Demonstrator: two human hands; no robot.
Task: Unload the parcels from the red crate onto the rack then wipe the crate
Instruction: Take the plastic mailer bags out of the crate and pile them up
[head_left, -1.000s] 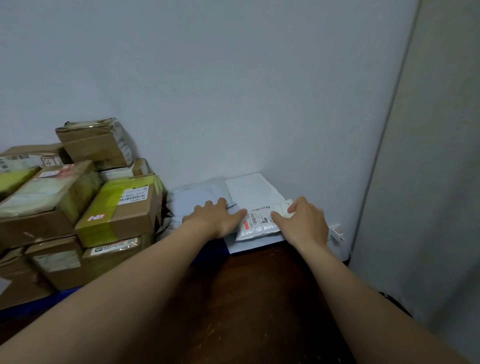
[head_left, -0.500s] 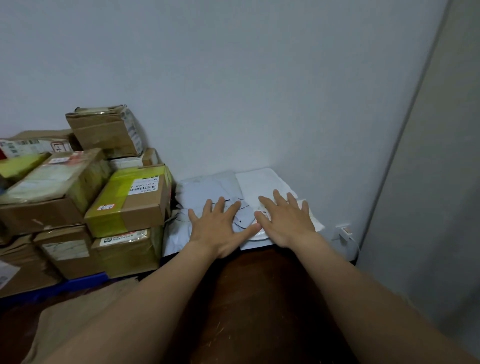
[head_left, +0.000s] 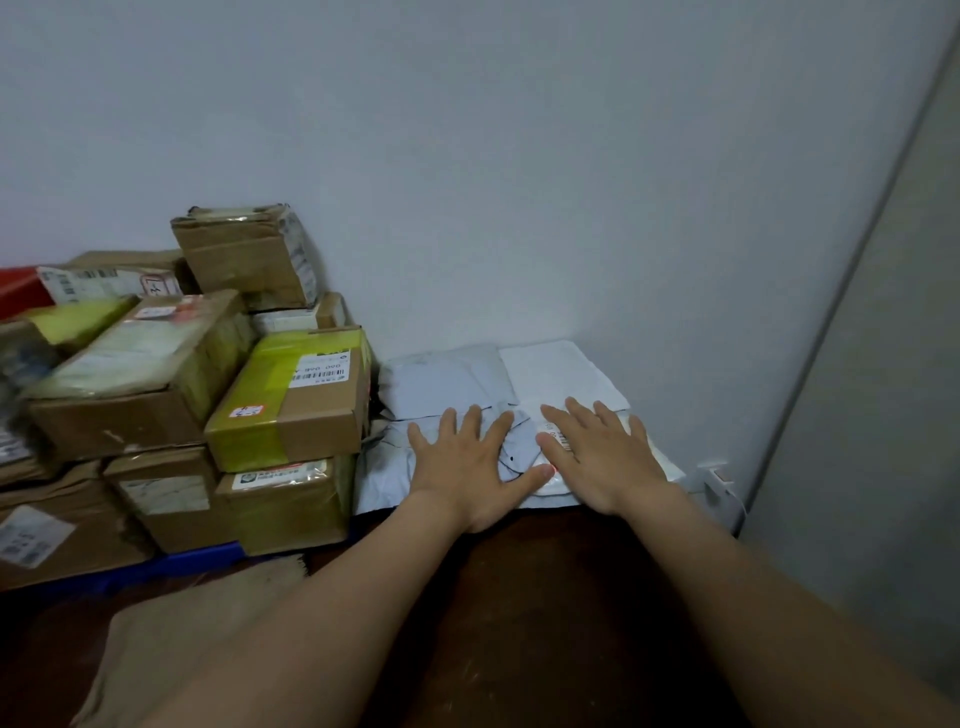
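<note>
Several flat white and grey mailer bags (head_left: 457, 379) lie stacked by the wall at the far end of the dark brown surface (head_left: 530, 597). A small white labelled parcel (head_left: 558, 491) tops the stack, mostly hidden under my right hand (head_left: 602, 457), which presses flat on it with straight fingers. My left hand (head_left: 467, 462) lies flat with spread fingers on the grey bag beside it. A sliver of something red (head_left: 21, 291), perhaps the crate, shows at the far left behind the boxes.
Taped cardboard boxes (head_left: 291, 395) are piled two and three high at the left on a blue edge (head_left: 156, 564). A tan paper bag (head_left: 182, 639) lies at the lower left. A white plug (head_left: 719, 480) sits against the grey wall, with a curtain or panel to the right.
A second ago both hands gripped the small white parcel at its edges. They have since flattened on top of the stack. The view has shifted slightly, so more of the left shows.
</note>
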